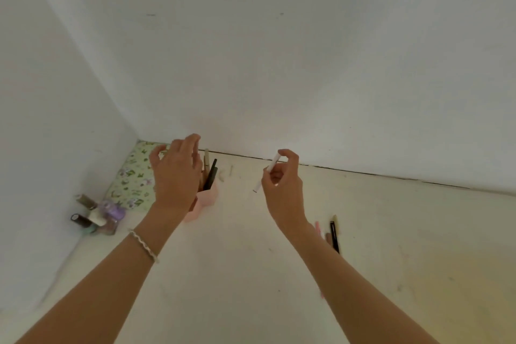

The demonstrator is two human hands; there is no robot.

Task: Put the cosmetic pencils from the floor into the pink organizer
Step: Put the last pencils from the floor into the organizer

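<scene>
The right hand (282,184) held a white pencil (266,173) in a pinch, thumb and fingers closed on it. The pencil tilted, its low tip pointing down toward 7 o'clock. The left hand (176,173) hung open with fingers spread, holding nothing, just above the pink organizer (205,200).

The organizer stood on the floor (251,274) at about 9 o'clock from the white pencil. Some dark pencils (210,174) already stood up in it. More pencils (333,234) lay on the floor at about 5 o'clock from the right hand, partly hidden by the arm.

What could go wrong? The pinch looked light, so the pencil might slip and fall. The open left hand was very near the organizer and could bump it and tip it over. The white pencil could also hit the standing ones and miss the slot.
</scene>
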